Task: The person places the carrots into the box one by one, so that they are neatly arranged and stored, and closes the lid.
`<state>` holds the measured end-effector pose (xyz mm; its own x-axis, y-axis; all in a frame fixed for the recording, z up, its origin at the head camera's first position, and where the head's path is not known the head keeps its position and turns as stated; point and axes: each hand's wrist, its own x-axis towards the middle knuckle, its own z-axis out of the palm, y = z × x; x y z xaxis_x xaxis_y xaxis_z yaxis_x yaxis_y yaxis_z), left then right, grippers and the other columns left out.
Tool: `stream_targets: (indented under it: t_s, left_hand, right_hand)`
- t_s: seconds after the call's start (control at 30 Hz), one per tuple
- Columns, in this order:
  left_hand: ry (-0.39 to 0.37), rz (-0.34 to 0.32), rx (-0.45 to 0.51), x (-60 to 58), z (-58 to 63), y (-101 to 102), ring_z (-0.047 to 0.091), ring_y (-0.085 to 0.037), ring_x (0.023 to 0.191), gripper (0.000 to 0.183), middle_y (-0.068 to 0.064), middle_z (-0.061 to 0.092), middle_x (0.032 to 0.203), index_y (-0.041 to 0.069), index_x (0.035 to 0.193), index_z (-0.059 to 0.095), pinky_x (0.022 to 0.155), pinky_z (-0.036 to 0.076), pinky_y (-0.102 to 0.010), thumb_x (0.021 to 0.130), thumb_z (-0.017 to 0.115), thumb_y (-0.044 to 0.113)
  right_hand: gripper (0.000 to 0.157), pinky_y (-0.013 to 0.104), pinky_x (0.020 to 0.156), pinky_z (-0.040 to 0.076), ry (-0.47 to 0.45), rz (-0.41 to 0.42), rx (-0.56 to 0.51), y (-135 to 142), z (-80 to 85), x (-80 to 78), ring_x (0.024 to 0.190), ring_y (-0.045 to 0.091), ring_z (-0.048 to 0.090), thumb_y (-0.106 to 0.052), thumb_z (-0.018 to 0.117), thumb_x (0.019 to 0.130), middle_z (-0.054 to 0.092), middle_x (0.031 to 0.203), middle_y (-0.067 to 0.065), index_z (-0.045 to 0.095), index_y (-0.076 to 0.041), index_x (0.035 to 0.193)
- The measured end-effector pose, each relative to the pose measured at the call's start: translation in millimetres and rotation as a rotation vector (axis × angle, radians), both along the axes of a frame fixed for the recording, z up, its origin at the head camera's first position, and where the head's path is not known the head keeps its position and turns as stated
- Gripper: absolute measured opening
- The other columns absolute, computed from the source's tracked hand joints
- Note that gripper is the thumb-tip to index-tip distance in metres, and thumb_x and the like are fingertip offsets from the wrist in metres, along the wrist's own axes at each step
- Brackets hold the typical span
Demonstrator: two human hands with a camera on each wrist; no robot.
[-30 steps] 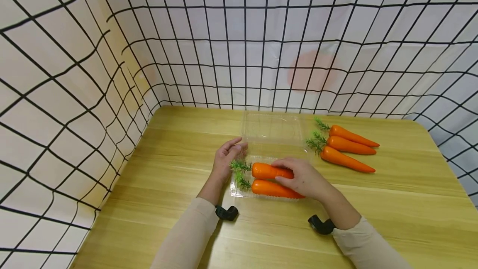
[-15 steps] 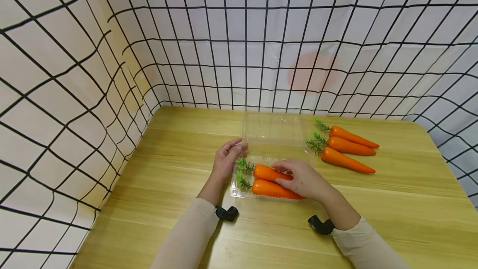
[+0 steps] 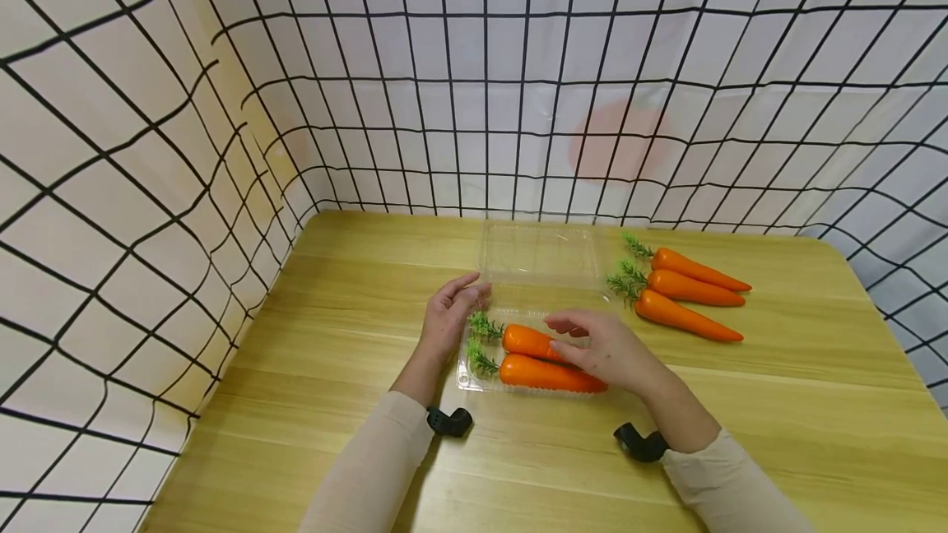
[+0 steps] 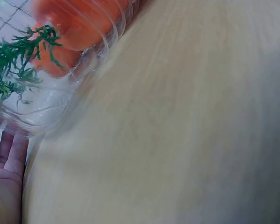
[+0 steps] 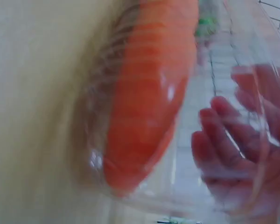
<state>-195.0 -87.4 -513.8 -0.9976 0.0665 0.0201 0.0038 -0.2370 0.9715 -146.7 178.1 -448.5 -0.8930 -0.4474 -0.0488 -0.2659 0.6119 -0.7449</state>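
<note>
A clear plastic clamshell box lies opened on the table, its lid folded back to the far side. Two orange carrots with green leafy tops lie side by side in it, a near carrot and a far carrot. Over the far carrot's tip my right hand hovers with fingers spread, holding nothing; the hand hides that tip. In the right wrist view, the near carrot shows through the box's ribbed wall. My left hand rests at the box's left side, fingers extended against its edge.
Three more carrots lie on the wooden table right of the box, tops pointing left. White cloth walls with a black grid stand along the back and sides.
The far carrot moved slightly right and settled in the box beside the near one. My right hand has let go of it and lifted a little to the right. My left hand stayed put.
</note>
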Motion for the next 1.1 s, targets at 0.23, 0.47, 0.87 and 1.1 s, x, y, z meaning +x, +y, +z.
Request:
stream_targets:
  t_s: [0.23, 0.47, 0.87, 1.1]
  left_hand:
    - [0.003, -0.003, 0.002, -0.1, 0.5, 0, 0.065, -0.039, 0.123, 0.041, -0.028, 0.064, 0.135, -0.004, 0.143, 0.053, 0.108, 0.053, -0.043, 0.104, 0.053, 0.01]
    - [0.008, -0.002, -0.01, -0.7, -1.4, -1, 0.063, -0.042, 0.125, 0.041, -0.027, 0.064, 0.135, -0.004, 0.143, 0.052, 0.11, 0.051, -0.046, 0.105, 0.053, 0.011]
    - [0.019, -0.021, -0.042, -0.6, -0.5, -2, 0.063, -0.042, 0.126, 0.04, -0.026, 0.064, 0.136, 0.0, 0.143, 0.054, 0.11, 0.051, -0.046, 0.105, 0.052, 0.013]
    - [0.02, -0.014, -0.034, -0.5, -1.0, -2, 0.063, -0.043, 0.125, 0.04, -0.026, 0.064, 0.136, -0.002, 0.143, 0.054, 0.109, 0.052, -0.045, 0.105, 0.052, 0.013]
  right_hand:
    - [0.034, 0.053, 0.098, 0.057, 0.074, -0.078, -0.038, 15, 11.0, -5.3, 0.114, 0.032, 0.067, -0.022, 0.072, 0.097, 0.071, 0.129, 0.012, 0.069, -0.009, 0.128]
    - [0.033, 0.052, 0.095, 0.058, 0.107, -0.157, -0.022, 41, 20.9, -10.7, 0.115, 0.033, 0.066, -0.022, 0.07, 0.098, 0.071, 0.128, 0.014, 0.068, -0.009, 0.128]
    - [0.031, 0.004, 0.08, 0.045, 0.21, -0.27, 0.056, 108, 11.7, -23.5, 0.093, -0.02, 0.052, -0.025, 0.071, 0.098, 0.074, 0.117, 0.01, 0.07, -0.01, 0.125]
    - [0.034, 0.016, 0.085, 0.046, 0.21, -0.281, 0.131, 133, -2.5, -32.6, 0.105, 0.004, 0.061, -0.031, 0.071, 0.097, 0.073, 0.123, 0.013, 0.07, -0.012, 0.125]
